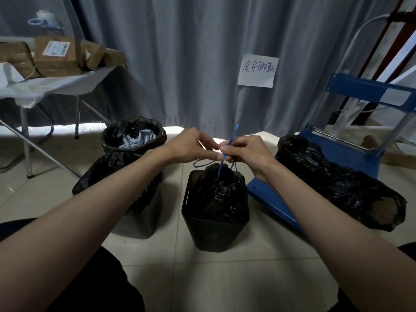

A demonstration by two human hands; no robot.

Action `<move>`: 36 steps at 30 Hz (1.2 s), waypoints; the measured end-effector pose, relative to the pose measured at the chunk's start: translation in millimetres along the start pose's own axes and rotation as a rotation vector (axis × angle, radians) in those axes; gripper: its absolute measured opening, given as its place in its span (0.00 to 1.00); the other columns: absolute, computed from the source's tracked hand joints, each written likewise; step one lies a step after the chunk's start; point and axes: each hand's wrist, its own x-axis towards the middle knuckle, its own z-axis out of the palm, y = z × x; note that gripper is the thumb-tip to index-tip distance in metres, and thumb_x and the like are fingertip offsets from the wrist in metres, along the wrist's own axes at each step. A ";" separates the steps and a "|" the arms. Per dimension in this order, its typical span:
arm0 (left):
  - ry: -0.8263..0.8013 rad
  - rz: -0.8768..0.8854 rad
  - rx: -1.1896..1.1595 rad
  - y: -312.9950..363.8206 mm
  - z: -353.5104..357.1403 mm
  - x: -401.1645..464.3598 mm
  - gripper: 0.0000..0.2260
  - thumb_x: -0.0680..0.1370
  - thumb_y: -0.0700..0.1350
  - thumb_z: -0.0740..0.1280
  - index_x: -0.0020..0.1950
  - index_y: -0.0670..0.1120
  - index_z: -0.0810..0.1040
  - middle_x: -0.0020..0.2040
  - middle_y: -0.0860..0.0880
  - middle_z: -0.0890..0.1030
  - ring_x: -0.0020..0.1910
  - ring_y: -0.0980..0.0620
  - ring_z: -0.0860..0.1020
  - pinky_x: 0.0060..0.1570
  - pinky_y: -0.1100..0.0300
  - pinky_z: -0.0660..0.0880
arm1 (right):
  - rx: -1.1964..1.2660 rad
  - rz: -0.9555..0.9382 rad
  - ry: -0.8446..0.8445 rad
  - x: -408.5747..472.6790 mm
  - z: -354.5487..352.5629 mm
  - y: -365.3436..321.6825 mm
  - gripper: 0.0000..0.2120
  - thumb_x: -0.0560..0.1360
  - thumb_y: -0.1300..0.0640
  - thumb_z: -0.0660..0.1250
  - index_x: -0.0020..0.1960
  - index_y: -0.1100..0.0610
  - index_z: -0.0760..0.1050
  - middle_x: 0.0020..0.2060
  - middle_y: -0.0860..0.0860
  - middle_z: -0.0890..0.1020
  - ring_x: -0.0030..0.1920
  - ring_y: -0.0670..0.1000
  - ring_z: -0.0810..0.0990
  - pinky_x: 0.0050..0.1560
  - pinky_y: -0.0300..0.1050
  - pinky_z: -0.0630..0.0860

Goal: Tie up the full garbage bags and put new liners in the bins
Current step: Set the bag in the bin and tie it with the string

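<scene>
Blue drawstring [225, 154] runs up from the gathered neck of the black bag [221, 194], which sits in the small black bin [213, 233] on the floor between a lined round bin [135, 140] and a loose bag [337, 181] on a blue cart [337, 152]. The right hand [243, 149] has its grip closed round the string, one end sticking up past the knuckles. The left hand [191, 145] pinches the string at the fingertips, right against the right hand, with a loop hanging below. To knot it well, I judge the neck should stay cinched: keep steady upward tension with the right, pass the loop through with the left, then pull both ends apart low and close to the plastic so the knot seats tight without tearing the bag.
</scene>
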 end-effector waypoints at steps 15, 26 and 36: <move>0.125 -0.039 -0.096 13.3 23.6 -0.7 0.07 0.68 0.47 0.80 0.33 0.51 0.83 0.29 0.55 0.79 0.29 0.63 0.72 0.33 0.70 0.67 | -0.028 -0.028 0.071 0.6 0.1 2.3 0.08 0.76 0.58 0.72 0.40 0.62 0.82 0.31 0.55 0.81 0.29 0.51 0.79 0.33 0.40 0.77; 0.335 0.160 0.422 25.2 40.9 -13.2 0.09 0.72 0.55 0.71 0.49 0.54 0.80 0.39 0.56 0.71 0.43 0.48 0.77 0.38 0.57 0.65 | -0.114 0.186 0.154 4.1 7.5 10.7 0.10 0.76 0.59 0.70 0.40 0.64 0.81 0.26 0.54 0.77 0.23 0.48 0.74 0.25 0.39 0.70; 0.166 0.003 0.170 15.5 32.5 -5.8 0.02 0.72 0.49 0.74 0.39 0.53 0.86 0.30 0.54 0.78 0.33 0.57 0.75 0.34 0.62 0.67 | -0.018 0.137 0.158 0.5 5.4 3.5 0.07 0.71 0.61 0.75 0.47 0.62 0.81 0.34 0.59 0.81 0.28 0.53 0.79 0.32 0.43 0.78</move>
